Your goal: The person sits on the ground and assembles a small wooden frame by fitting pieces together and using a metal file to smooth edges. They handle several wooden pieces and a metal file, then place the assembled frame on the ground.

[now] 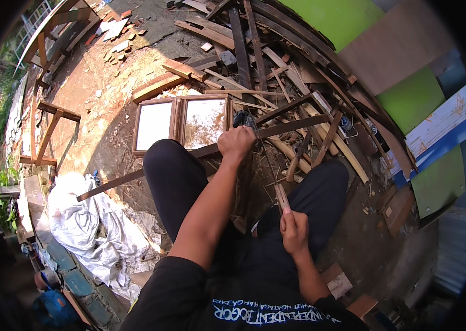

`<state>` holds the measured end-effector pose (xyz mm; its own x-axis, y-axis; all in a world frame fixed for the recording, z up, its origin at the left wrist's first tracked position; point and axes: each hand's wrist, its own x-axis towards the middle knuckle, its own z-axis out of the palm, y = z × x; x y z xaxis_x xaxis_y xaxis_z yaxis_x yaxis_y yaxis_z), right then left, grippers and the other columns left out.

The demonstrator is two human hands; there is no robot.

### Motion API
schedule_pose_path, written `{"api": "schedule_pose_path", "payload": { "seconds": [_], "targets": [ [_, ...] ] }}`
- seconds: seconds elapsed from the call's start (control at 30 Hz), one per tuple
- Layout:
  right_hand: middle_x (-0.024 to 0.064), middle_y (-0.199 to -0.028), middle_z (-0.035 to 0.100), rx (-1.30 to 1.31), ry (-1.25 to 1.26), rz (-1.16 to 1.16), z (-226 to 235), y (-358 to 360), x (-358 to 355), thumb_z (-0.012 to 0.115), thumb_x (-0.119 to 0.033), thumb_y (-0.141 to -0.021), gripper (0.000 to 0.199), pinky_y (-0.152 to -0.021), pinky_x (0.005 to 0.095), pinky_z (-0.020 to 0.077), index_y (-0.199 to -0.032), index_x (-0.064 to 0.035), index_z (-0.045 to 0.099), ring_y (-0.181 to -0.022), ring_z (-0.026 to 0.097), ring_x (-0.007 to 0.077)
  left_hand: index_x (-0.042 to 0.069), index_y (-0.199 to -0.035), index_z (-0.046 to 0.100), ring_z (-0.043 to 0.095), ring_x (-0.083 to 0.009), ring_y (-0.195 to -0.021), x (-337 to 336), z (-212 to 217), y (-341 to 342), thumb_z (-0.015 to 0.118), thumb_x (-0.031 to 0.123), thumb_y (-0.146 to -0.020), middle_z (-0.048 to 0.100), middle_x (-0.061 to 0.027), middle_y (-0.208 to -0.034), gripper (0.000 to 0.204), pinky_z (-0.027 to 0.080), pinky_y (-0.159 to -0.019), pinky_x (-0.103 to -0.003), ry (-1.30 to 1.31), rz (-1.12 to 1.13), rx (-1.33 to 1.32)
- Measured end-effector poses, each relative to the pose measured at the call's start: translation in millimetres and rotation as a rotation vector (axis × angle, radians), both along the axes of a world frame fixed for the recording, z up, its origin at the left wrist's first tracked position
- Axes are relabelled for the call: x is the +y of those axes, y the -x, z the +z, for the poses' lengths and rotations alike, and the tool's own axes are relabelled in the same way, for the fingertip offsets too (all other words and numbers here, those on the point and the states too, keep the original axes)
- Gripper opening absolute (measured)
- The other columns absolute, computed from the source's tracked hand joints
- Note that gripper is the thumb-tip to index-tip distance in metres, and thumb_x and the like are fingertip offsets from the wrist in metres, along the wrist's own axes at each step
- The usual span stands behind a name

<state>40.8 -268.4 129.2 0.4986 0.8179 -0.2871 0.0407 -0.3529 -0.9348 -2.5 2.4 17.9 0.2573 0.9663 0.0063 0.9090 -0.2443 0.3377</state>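
My right hand (295, 229) is closed around the pale wooden handle of what looks like a handsaw (269, 161), seen nearly edge-on. Its thin dark blade points away from me and crosses a long dark wooden bar (114, 183). The bar slants from the white sheet at left, across my knees' gap, to the wood pile at right. My left hand (237, 143) is a fist gripping that bar, just left of the blade; its fingertips are hidden. Whether the blade touches the wood, I cannot tell.
Two framed panels (206, 121) lie beyond my left knee. Scrap wood (238, 47) is heaped ahead and to the right. A crumpled white sheet (92, 226) lies at left, a wooden frame stand (51, 129) beyond it. Green and brown boards (409, 96) lean at far right.
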Motion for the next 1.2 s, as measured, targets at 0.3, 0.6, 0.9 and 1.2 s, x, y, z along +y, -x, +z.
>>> {"api": "schedule_pose_path", "payload": {
  "seconds": [0.3,0.6,0.9,1.2],
  "targets": [
    [-0.0017,-0.049,0.041,0.006,-0.035,-0.051,-52,-24,53,0.047,-0.035,-0.108,0.057,-0.043,0.0262,0.0292,-0.058,-0.0064,0.042,-0.043,0.038,0.0072,0.006,-0.077,0.079,0.073,-0.0413,-0.072,-6,1,-8,0.045,0.035,-0.094,0.073,-0.0222,-0.078,0.047,0.059,-0.072,-0.049,0.09,-0.099,-0.002],
    [-0.0005,-0.05,0.042,0.086,0.01,-0.02,28,19,-53,0.043,-0.028,-0.107,0.053,-0.042,0.0248,0.0262,-0.059,-0.0072,0.042,-0.042,0.037,0.0062,0.006,-0.079,0.08,0.073,-0.0418,-0.072,0,3,0,0.044,0.035,-0.094,0.074,-0.023,-0.08,0.048,0.059,-0.069,-0.05,0.113,-0.03,0.004],
    [0.0019,-0.049,0.042,-0.056,0.012,-0.029,-37,-26,75,0.047,-0.032,-0.106,0.056,-0.046,0.0331,0.0302,-0.059,-0.0014,0.045,-0.044,0.039,0.0116,0.007,-0.081,0.08,0.074,-0.0409,-0.075,0,-5,-7,0.045,0.036,-0.094,0.074,-0.0216,-0.081,0.048,0.059,-0.069,-0.049,0.105,-0.046,0.024],
    [-0.0006,-0.047,0.042,0.063,0.014,0.031,34,2,-47,0.043,-0.027,-0.106,0.054,-0.042,0.026,0.0259,-0.057,-0.0068,0.043,-0.042,0.037,0.0067,0.007,-0.081,0.08,0.074,-0.0408,-0.074,2,-1,1,0.045,0.036,-0.094,0.074,-0.0211,-0.08,0.047,0.059,-0.069,-0.049,0.083,-0.042,0.031]
  ]
}}
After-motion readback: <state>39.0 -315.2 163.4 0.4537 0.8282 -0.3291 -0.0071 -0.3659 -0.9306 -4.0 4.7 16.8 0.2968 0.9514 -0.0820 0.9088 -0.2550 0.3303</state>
